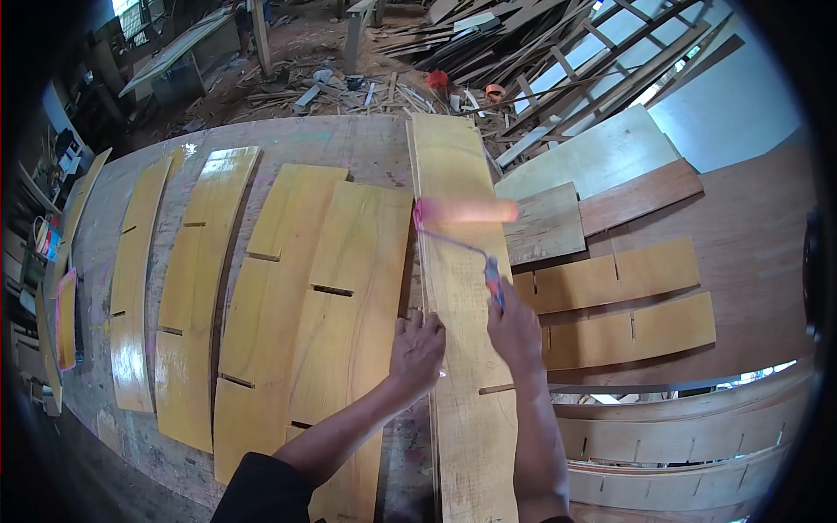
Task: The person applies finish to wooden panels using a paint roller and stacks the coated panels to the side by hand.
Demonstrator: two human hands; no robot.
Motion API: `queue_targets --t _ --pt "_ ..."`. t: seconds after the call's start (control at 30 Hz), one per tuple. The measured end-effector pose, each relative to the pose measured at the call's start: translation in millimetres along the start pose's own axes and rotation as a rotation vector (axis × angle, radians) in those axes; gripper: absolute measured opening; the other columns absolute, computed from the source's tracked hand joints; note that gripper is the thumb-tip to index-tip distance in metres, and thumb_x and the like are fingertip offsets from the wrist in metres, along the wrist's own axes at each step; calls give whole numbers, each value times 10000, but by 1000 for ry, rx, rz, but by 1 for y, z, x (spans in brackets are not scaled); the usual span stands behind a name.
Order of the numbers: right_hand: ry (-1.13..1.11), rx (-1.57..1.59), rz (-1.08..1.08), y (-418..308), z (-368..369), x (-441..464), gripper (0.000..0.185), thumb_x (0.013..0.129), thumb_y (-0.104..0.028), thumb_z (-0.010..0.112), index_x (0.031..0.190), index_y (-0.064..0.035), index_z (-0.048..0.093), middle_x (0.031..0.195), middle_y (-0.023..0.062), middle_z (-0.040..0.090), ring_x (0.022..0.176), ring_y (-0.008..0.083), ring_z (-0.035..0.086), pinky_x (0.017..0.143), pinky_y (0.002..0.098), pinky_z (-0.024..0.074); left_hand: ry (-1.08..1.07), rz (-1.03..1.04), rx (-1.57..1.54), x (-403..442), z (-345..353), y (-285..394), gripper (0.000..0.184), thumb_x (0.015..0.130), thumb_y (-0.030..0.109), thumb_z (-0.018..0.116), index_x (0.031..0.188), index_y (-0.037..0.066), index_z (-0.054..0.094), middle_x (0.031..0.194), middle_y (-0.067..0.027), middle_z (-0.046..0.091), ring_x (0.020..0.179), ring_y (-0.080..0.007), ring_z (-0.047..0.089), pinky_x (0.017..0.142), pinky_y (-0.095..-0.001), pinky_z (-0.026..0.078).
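My right hand (514,331) grips the handle of a paint roller (468,211), whose pinkish sleeve lies across the upper part of a long wooden board (453,161). The sleeve is slightly blurred by motion. My left hand (419,351) is closed at the left edge of that same board, with the fingers bent over; the fingertips are partly hidden. A slot in the board shows just left of my right forearm. Left of my left hand lies a slotted, yellowish board (357,253).
More slotted boards (187,279) lie side by side on the worktable (370,144), some glossy. A paint tray (66,318) sits at the far left. Two short slotted boards (628,329) and plywood pieces (610,152) lie at right. Scrap wood (349,91) covers the floor beyond.
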State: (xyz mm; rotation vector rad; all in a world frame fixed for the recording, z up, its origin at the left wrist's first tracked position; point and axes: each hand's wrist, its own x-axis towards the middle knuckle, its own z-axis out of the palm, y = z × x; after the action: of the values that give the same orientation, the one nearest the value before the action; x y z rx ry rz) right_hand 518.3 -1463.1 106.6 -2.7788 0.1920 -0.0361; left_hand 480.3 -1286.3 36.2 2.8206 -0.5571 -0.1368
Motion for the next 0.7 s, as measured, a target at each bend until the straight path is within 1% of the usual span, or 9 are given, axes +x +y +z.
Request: queue_targets --t 0.03,0.1,0.2,0.27,0.37,0.47,0.57,0.67,0.7 --pt "-3 2 -5 -2 -2 7 440 1009 -252 627 1418 -96 584 1050 286 719 959 505 684 841 593 544 -1 9 44 0 -4 1 680 683 338 914 1236 30 665 1271 -97 598 1224 -274 535 968 -434 410" --pt "-50 -15 -32 -6 -9 18 498 1017 -267 602 1481 -102 537 998 289 724 923 492 700 819 584 554 5 19 46 -2 -6 0 669 692 332 907 1234 26 664 1273 -101 599 1226 -274 536 974 -440 406" --pt "-5 40 -49 9 -7 -12 500 1011 -256 605 1485 -115 534 1004 298 723 940 495 698 832 595 545 48 31 25 -1 -1 -4 615 720 306 886 1220 21 666 1273 -109 596 1233 -277 535 991 -451 394" --pt "9 84 -50 14 4 3 533 1012 -259 597 1520 -137 498 1019 288 728 956 494 696 838 601 541 48 56 -11 -5 -7 -3 605 732 304 880 1218 17 662 1288 -115 593 1249 -280 529 995 -453 393" --pt "-23 4 -23 -9 17 88 432 1020 -269 578 1423 -116 549 1011 270 735 970 489 701 849 605 540 20 53 48 -2 -6 1 599 722 309 885 1195 11 670 1317 -126 588 1254 -281 527 996 -453 393" --pt "65 51 -134 -24 35 175 329 1030 -268 558 1309 -94 571 1041 288 726 1005 488 697 881 602 534 -6 50 29 0 -9 2 567 717 292 880 1166 9 682 1345 -140 581 1261 -283 525 997 -454 392" --pt "26 35 -106 -27 34 186 350 1036 -269 542 1333 -85 555 1073 294 722 1025 490 689 899 595 529 63 71 59 -1 -8 0 558 703 288 879 1146 6 690 1348 -149 574 1254 -288 525 994 -455 389" --pt "29 -14 -17 -27 38 164 338 1043 -266 525 1315 -68 560 1063 278 730 1022 480 697 885 592 533 45 94 -29 0 -9 -3 572 704 300 882 1149 0 685 1344 -148 571 1249 -290 523 1009 -464 383" --pt "27 -14 -21 -29 44 175 338 1043 -266 525 1315 -68 560 1063 278 730 1022 480 697 885 592 533 18 92 -32 1 -10 -3 564 717 313 885 1138 -4 684 1343 -156 565 1249 -293 521 1030 -474 375"
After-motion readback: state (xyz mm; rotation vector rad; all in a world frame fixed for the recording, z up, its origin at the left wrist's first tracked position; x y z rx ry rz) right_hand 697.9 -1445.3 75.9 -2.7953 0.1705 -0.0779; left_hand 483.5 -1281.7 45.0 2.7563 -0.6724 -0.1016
